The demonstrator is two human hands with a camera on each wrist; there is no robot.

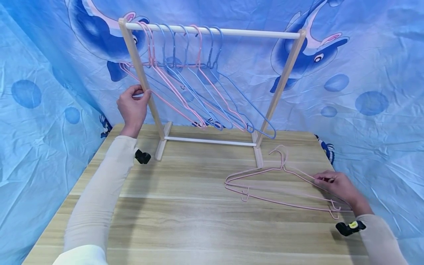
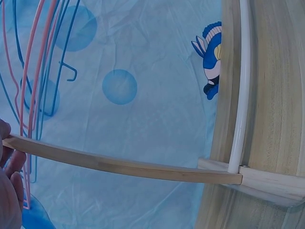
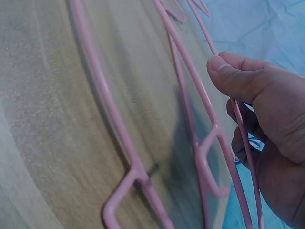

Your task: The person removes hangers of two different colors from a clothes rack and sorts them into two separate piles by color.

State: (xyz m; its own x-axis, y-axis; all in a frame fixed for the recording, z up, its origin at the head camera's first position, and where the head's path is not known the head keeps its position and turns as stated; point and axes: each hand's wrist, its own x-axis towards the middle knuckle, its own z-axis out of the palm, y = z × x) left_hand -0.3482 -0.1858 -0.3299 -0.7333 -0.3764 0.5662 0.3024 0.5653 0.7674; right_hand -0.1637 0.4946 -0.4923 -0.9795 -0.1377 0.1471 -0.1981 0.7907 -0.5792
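My left hand [image 1: 132, 106] holds the left wooden post [image 1: 154, 116] of a small clothes rack between thumb and fingers. Several pink and blue hangers hang from the rack's white top rail [image 1: 251, 33], bunched towards its left and middle. At the right of the table, my right hand [image 1: 339, 187] pinches the sloping arm of a thin pink hanger [image 3: 244, 131]. Below and overlapping it, a second pink hanger [image 1: 285, 202] lies on the wood; both have small hooks along the bottom bar. In the left wrist view, only some left fingers [image 2: 16, 164] show at the edge.
The rack stands at the back of the wooden table [image 1: 185, 221], with a white lower bar [image 1: 212, 141] between its feet. A blue curtain [image 1: 374, 73] with cartoon prints hangs behind and at both sides. The right rack foot [image 1: 258, 158] is close to the pink hangers.
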